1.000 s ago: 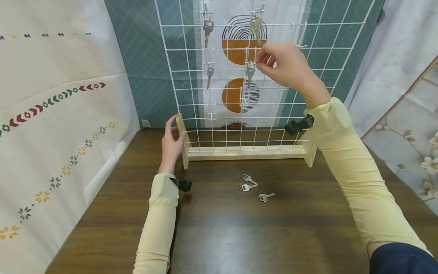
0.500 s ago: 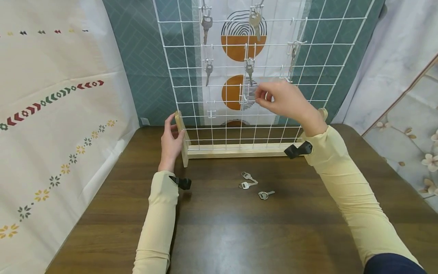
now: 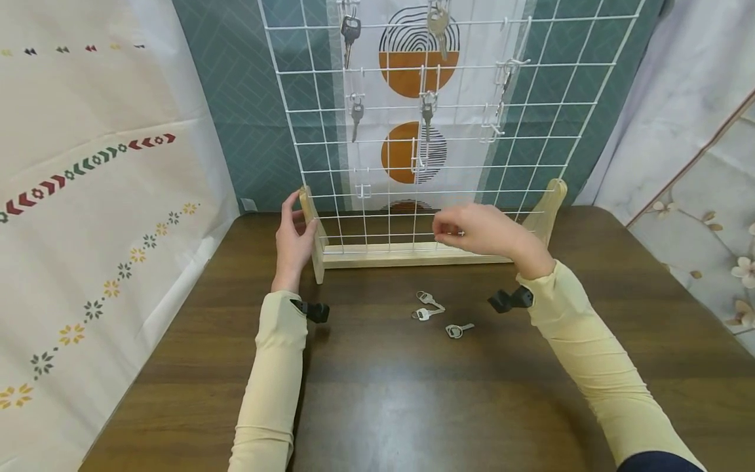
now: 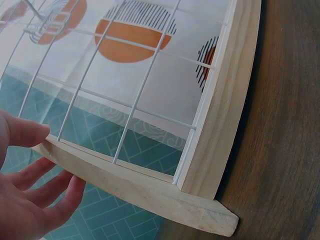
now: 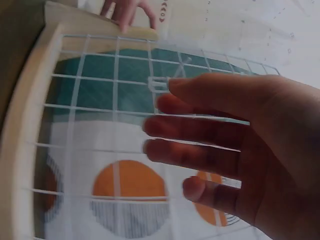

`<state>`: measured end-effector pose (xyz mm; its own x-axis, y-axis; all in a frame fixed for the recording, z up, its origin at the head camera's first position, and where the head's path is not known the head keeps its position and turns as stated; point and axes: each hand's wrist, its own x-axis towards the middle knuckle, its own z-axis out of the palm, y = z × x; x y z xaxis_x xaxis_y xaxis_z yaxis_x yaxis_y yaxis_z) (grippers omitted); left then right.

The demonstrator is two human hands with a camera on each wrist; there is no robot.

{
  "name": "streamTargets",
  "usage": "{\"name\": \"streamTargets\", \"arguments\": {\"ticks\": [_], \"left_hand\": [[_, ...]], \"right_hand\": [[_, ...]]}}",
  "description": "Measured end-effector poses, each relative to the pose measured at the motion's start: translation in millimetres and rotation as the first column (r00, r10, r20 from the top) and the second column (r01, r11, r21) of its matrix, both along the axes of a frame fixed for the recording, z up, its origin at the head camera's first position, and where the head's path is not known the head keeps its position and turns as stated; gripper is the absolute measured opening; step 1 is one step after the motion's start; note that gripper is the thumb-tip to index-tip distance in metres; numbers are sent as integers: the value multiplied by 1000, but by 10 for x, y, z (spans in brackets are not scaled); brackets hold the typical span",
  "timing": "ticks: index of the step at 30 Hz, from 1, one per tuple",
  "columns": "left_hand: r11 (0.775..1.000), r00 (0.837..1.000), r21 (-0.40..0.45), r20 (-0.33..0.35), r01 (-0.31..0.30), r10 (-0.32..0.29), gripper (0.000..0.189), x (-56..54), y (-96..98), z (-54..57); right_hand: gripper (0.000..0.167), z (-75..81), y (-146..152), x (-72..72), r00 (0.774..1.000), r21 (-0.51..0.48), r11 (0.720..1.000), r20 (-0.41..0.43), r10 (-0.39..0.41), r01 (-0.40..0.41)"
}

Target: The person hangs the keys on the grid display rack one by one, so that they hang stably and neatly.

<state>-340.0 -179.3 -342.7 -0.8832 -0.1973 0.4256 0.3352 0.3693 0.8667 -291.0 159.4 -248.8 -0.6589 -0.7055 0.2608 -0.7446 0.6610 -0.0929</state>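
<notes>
My left hand (image 3: 293,244) grips the wooden side post (image 3: 314,236) of a white wire grid rack (image 3: 407,193), thumb on one side and fingers on the other. In the left wrist view the same post (image 4: 125,185) runs past my thumb and fingertips. Lower down in front of the grid, my right hand (image 3: 480,229) hovers with loosely bent fingers and nothing visible in them. Several keys hang from hooks on the grid, among them a dark key (image 3: 350,29) and a brass-toned key (image 3: 438,23). Three keys lie on the table, one of them a key with a ring (image 3: 459,330).
Hooks without keys, such as a lower left hook (image 3: 363,191) and a right hook (image 3: 491,133), sit on the grid. Behind it hangs a green patterned backdrop (image 3: 236,92). Patterned cloth (image 3: 118,196) stands left of the brown table (image 3: 377,406).
My right hand has come down from beside the middle key toward the rack's base. A key on the right hook has come into view. My left hand keeps its grip on the post.
</notes>
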Motion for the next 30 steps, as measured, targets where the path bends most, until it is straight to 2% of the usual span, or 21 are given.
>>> {"name": "streamTargets", "arguments": {"ticks": [9,12,16,21,23,28,30], "left_hand": [[1000,1000,-3,-1,-3,3,62,11,-13,25],[1000,1000,-2,5,-5,5,62,14,-10,20],[1000,1000,2,4,1,-1,62,12,8,21],[1000,1000,1,-4,-1,1,63,-4,39,14],[1000,1000,0,-3,-2,2,63,-12,40,9],[1000,1000,-5,7,-10,10,63,-13,25,-4],[1000,1000,-11,11,-15,15,63,-6,24,-12]], "right_hand": [[6,-518,-23,137,989,54,995,128,80,-87],[6,-642,-4,168,982,74,990,159,103,-116],[9,-783,71,209,962,133,980,246,115,-151],[17,-972,170,242,921,201,959,373,112,-198],[22,-1033,185,241,896,209,953,430,112,-219],[34,-1102,148,231,825,223,945,560,77,-240],[35,-1115,124,231,813,224,942,578,78,-250]]}}
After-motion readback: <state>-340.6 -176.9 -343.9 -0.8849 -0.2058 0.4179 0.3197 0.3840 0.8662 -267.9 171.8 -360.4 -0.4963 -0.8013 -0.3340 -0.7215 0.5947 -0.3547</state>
